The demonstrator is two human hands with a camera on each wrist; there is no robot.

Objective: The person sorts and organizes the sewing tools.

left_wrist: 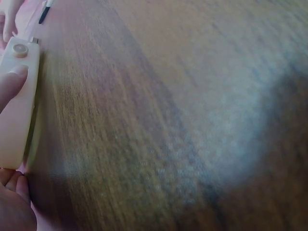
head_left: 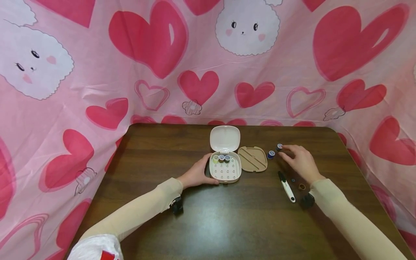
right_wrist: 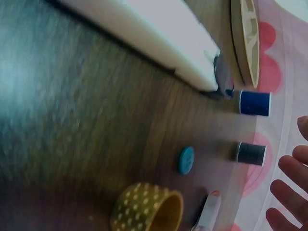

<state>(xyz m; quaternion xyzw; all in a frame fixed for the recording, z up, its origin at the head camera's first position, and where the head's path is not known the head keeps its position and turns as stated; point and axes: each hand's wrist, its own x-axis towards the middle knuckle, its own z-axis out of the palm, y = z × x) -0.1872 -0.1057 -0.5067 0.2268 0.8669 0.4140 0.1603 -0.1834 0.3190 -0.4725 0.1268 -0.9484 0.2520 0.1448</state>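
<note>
My left hand (head_left: 199, 173) grips the left side of an open cream sewing case (head_left: 239, 173), thumb along its front edge. Inside, a yellow thread spool (head_left: 216, 159) and two dark spools (head_left: 224, 159) sit in the back row of pegs. In the left wrist view, the thumb (left_wrist: 14, 82) lies on the case wall beside a round button catch (left_wrist: 20, 50). My right hand (head_left: 300, 162) reaches over the table, fingertips close to an upright dark thread spool (right_wrist: 251, 154). Its fingers are spread and hold nothing. Left of that stands a blue thread spool (right_wrist: 255, 103).
A tan divided tray (head_left: 260, 153) lies right of the case. Nearer me are a white tool with a dark end (head_left: 287, 187), a small teal button (right_wrist: 186, 160) and a gold dotted thimble (right_wrist: 137, 207). A pink heart-print cloth (head_left: 208, 97) hangs behind the table.
</note>
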